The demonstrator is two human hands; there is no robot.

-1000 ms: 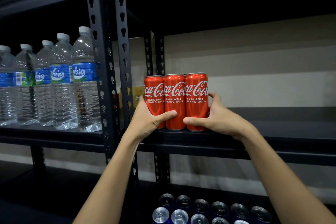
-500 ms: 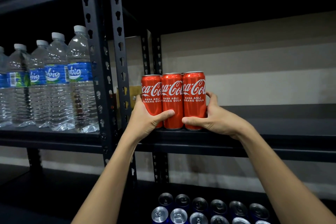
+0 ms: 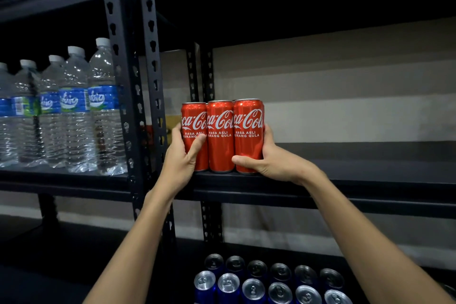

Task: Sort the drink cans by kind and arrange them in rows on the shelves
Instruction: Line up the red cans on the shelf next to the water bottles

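Three tall red Coca-Cola cans (image 3: 220, 136) stand upright side by side at the left end of the dark middle shelf (image 3: 345, 177). My left hand (image 3: 180, 158) grips the leftmost can, thumb across its front. Around the rightmost can my right hand (image 3: 269, 160) is curled, thumb low on the front and fingers behind. The cans' bases rest on the shelf near its front edge. Whether more cans stand behind the three is hidden.
Several blue cans with silver tops (image 3: 266, 281) stand in rows on the shelf below. Water bottles (image 3: 74, 111) fill the neighbouring shelf on the left, behind perforated black uprights (image 3: 150, 81). The middle shelf stretches bare to the right. A striped wall lies behind.
The three cans and both hands stay together in the same place on the shelf. My left thumb has slid from the middle can back onto the leftmost one.
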